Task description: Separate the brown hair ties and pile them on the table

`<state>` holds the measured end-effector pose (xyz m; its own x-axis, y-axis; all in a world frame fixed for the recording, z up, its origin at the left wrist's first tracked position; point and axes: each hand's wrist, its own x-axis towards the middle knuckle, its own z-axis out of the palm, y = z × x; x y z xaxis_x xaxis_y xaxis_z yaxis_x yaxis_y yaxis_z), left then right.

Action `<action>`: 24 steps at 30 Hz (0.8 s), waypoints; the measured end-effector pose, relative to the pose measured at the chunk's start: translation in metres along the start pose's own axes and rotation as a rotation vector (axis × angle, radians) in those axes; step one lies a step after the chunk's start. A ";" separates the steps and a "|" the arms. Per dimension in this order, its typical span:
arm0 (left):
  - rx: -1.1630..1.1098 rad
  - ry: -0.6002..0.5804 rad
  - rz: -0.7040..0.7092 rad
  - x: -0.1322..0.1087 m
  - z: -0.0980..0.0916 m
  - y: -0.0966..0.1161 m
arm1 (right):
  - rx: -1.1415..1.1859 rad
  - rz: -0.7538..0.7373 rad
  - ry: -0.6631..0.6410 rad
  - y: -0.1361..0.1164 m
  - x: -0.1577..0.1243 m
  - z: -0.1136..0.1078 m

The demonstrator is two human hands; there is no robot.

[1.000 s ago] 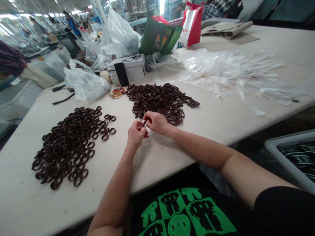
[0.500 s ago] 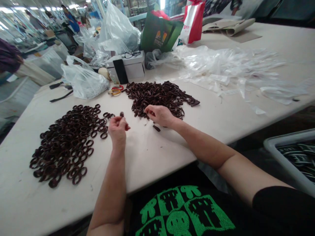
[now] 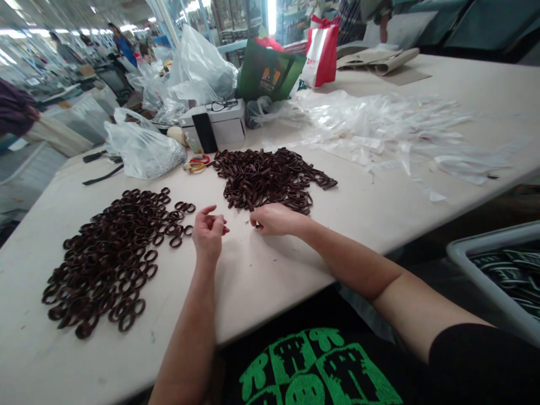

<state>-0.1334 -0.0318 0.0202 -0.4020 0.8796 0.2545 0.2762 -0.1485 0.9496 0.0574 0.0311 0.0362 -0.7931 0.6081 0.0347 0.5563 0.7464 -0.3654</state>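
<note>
My left hand (image 3: 208,233) is empty, with its fingers loosely curled and apart, just right of a pile of round brown rings (image 3: 113,247). One brown ring (image 3: 188,230) lies beside its knuckles at the pile's edge. My right hand (image 3: 276,219) pinches a small dark brown loop (image 3: 257,226) low over the table; most of it is hidden under the fingers. Right behind that hand spreads a heap of flattened brown loops (image 3: 265,177), which look like leather or fabric strips.
Red-and-yellow-handled snips (image 3: 196,163), a dark phone (image 3: 205,133) against a white box (image 3: 230,121) and a stuffed plastic bag (image 3: 145,149) stand behind the piles. Clear plastic strips (image 3: 358,124) cover the back right. A white-rimmed crate (image 3: 459,250) is at my right.
My left hand has let go of a brown ring by the ring pile and spread its fingers. My right hand has come down onto the loose flat loop in front of the heap.
</note>
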 end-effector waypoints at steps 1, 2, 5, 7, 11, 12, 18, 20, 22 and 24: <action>0.012 -0.062 -0.031 -0.003 0.004 -0.001 | 0.090 -0.017 0.047 0.001 0.002 0.001; 0.019 -0.129 -0.071 -0.006 0.007 -0.001 | 0.205 -0.020 0.099 0.002 0.005 0.003; 0.022 -0.352 -0.223 -0.013 0.016 -0.002 | 0.624 0.038 0.229 0.001 0.013 0.008; -0.010 -0.433 -0.296 -0.016 0.022 -0.003 | 0.845 0.066 0.301 -0.001 0.018 0.012; -0.087 -0.363 -0.294 -0.018 0.029 -0.004 | 0.962 0.062 0.432 -0.003 0.021 0.018; -0.096 -0.334 -0.285 -0.018 0.029 -0.004 | 0.940 0.070 0.454 -0.003 0.020 0.019; -0.131 -0.352 -0.269 -0.017 0.030 -0.010 | 0.842 0.188 0.493 -0.004 0.019 0.033; -0.137 -0.338 -0.246 -0.018 0.031 -0.012 | 0.825 0.204 0.486 -0.003 0.019 0.035; -0.149 -0.342 -0.260 -0.019 0.030 -0.012 | 0.725 0.161 0.470 -0.001 0.017 0.033; -0.166 -0.348 -0.292 -0.021 0.029 -0.013 | 0.565 0.068 0.406 0.002 0.014 0.030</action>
<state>-0.1037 -0.0351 -0.0023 -0.1180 0.9901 -0.0762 0.0409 0.0815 0.9958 0.0402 0.0331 0.0082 -0.5446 0.7836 0.2989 0.2997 0.5147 -0.8033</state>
